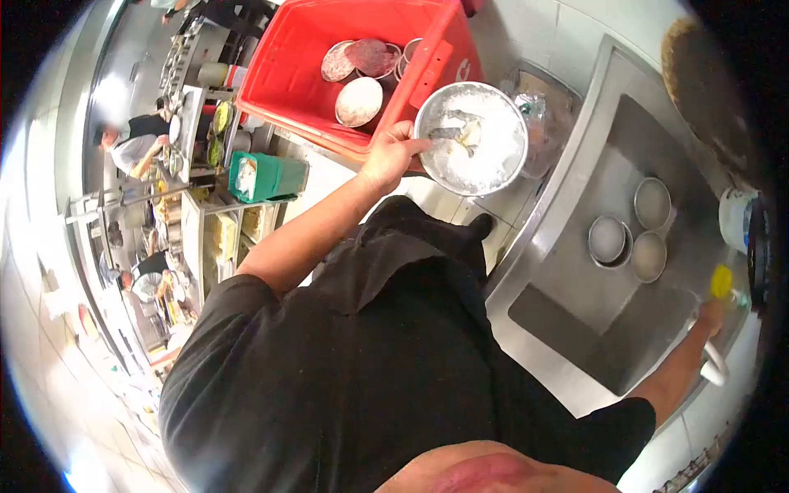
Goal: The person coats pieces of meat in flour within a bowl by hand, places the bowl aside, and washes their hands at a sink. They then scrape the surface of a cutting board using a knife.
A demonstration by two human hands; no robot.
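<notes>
My left hand [394, 154] is closed on the rim of a round metal bowl [497, 156], thumb over the edge. White, foam-like or icy material lines the bowl, with some grey and yellowish pieces in it. At the far right, my right hand [712, 314] is beside a yellow object [722, 281] and a white curved spout or handle [715, 361]. Its fingers are too small and blurred to make out. In the steel sink [559, 263] sit several small round metal bowls [652, 203], near one another.
A red bin [288, 49] at the top holds several round containers [359, 102]. Beside the sink is a container with clear plastic [542, 123]. A green bin [275, 177], shelving [218, 238] and people [140, 144] at counters show on the left. A white tub [734, 220] stands at the right.
</notes>
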